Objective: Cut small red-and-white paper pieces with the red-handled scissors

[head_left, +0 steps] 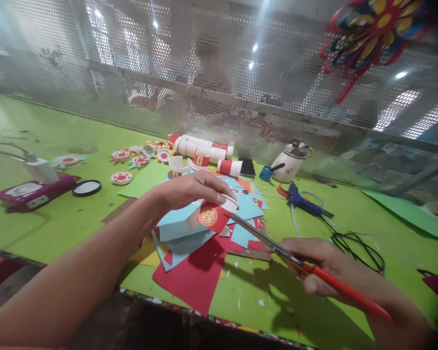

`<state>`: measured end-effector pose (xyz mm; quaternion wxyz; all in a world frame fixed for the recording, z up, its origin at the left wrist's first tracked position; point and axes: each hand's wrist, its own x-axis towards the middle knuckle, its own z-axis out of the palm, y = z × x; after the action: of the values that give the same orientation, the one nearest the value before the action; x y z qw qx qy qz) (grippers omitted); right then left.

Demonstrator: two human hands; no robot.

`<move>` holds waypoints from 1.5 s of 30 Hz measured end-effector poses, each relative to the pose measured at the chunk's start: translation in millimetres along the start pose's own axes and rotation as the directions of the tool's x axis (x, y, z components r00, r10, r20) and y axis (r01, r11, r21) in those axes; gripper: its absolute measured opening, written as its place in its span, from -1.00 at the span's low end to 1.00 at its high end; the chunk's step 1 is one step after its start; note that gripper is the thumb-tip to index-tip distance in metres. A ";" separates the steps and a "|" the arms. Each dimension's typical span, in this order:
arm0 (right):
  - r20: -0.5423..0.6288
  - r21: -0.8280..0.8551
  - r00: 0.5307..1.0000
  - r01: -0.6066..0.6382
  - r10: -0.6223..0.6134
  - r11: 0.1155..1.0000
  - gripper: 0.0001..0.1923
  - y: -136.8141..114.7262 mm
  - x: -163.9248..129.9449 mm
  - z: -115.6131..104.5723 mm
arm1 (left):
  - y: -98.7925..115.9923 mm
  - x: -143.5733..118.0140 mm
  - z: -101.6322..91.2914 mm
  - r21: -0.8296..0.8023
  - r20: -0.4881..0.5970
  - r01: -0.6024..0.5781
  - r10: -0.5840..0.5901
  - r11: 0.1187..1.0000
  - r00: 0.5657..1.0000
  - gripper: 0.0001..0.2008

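My left hand is closed on a red paper cup with a gold emblem and a white rim, held over the sheets of paper. In my right hand is a pair of scissors with red handles. Its long blades reach up and left, and their tips touch or overlap the cup's edge near the rim; I cannot tell how far they are parted. Light blue paper and a red sheet lie beneath the cup, with small white and red scraps around them.
A glue gun with a black cord lies to the right. Behind stand a white bottle, a blue pot and stacked paper cups. A purple power strip and a round black-rimmed disc are at left. Perforated metal screens the back.
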<state>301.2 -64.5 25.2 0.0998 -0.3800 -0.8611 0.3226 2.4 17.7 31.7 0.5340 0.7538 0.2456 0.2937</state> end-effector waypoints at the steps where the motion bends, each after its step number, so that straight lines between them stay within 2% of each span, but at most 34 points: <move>1: -0.013 0.000 1.000 -0.006 0.006 1.000 -0.30 -1.5 -0.2 0.2 | -0.2 0.0 -0.1 0.008 -0.003 -0.009 0.009 1.000 1.000 -0.81; 4: -0.054 0.031 0.999 0.006 -0.004 1.000 -0.34 -4.0 0.3 1.3 | -1.4 0.1 -0.4 0.027 0.019 -0.030 0.029 0.999 0.999 -0.82; 10: 0.009 0.032 0.999 0.041 -0.041 0.999 -0.35 2.9 1.8 2.1 | -5.3 0.5 -0.4 0.026 0.041 -0.040 0.039 0.999 0.998 -0.82; 16: 0.015 0.057 0.999 0.038 -0.039 0.998 -0.41 5.1 3.6 2.7 | -6.1 1.4 -0.3 0.022 0.061 -0.033 0.032 0.999 0.998 -0.83; 22: 0.011 0.028 0.997 0.073 -0.073 0.997 -0.39 9.3 4.9 4.4 | -7.6 3.5 -2.2 0.024 0.075 -0.077 0.075 0.997 0.994 -0.82; 26: -0.002 0.006 0.998 0.061 -0.061 0.998 -0.36 1.3 4.4 5.4 | -7.3 4.2 -3.5 0.040 0.096 -0.069 0.064 0.997 0.993 -0.82; 31: -0.042 0.015 0.999 0.019 -0.018 1.000 -0.40 -2.3 4.1 6.9 | -1.9 4.5 -1.0 0.091 0.055 -0.067 0.063 0.994 0.997 -0.82; 33: -0.022 0.059 1.000 0.013 -0.012 0.998 -0.43 3.9 5.3 7.6 | 3.3 3.7 -0.8 0.172 -0.043 -0.083 0.092 0.982 0.995 -0.79; 34: -0.025 0.074 1.000 0.007 -0.005 0.997 -0.45 7.4 6.2 8.0 | 6.5 2.8 -1.3 0.229 -0.154 -0.098 0.135 0.968 0.979 -0.77; 35: -0.036 0.086 0.999 -0.009 0.012 0.996 -0.46 10.4 7.1 8.4 | 10.0 1.6 -2.1 0.289 -0.302 -0.105 0.194 0.952 0.933 -0.77; 36: -0.053 0.103 0.998 -0.021 0.027 0.995 -0.46 12.9 8.0 9.0 | 13.3 0.0 -3.0 0.338 -0.463 -0.101 0.258 0.936 0.848 -0.78; 37: -0.079 0.117 0.996 -0.036 0.046 0.993 -0.45 14.5 8.9 9.6 | 16.5 -1.6 -3.8 0.372 -0.603 -0.086 0.311 0.924 0.734 -0.80; 38: -0.112 0.134 0.992 -0.050 0.065 0.990 -0.44 15.5 9.8 10.4 | 19.1 -3.2 -4.0 0.364 -0.705 -0.057 0.315 0.930 0.635 -0.81; 39: -0.150 0.145 0.986 -0.056 0.078 0.988 -0.43 15.9 10.6 11.2 | 21.0 -4.3 -3.3 0.313 -0.747 -0.040 0.272 0.949 0.606 -0.74; 40: -0.193 0.155 0.977 -0.062 0.092 0.986 -0.43 15.9 11.3 12.2 | 22.0 -4.8 -1.6 0.250 -0.750 -0.022 0.208 0.968 0.628 -0.65; 42: -0.276 0.162 0.955 -0.064 0.107 0.985 -0.42 15.1 12.6 14.2 | 21.1 -3.5 5.4 0.188 -0.654 0.075 0.068 0.979 0.754 -0.59; 44: -0.342 0.174 0.933 -0.055 0.112 0.983 -0.42 13.5 13.3 16.4 | 17.0 0.4 15.9 0.137 -0.527 0.168 -0.072 0.976 0.847 -0.58; 45: -0.368 0.184 0.923 -0.045 0.111 0.982 -0.42 12.4 13.3 17.5 | 14.3 2.8 21.7 0.079 -0.457 0.200 -0.143 0.977 0.878 -0.57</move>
<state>292.0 -57.2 2.9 0.2827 -0.4589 -0.7788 0.3208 20.6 0.9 40.2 0.4391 0.6726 0.4456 0.3953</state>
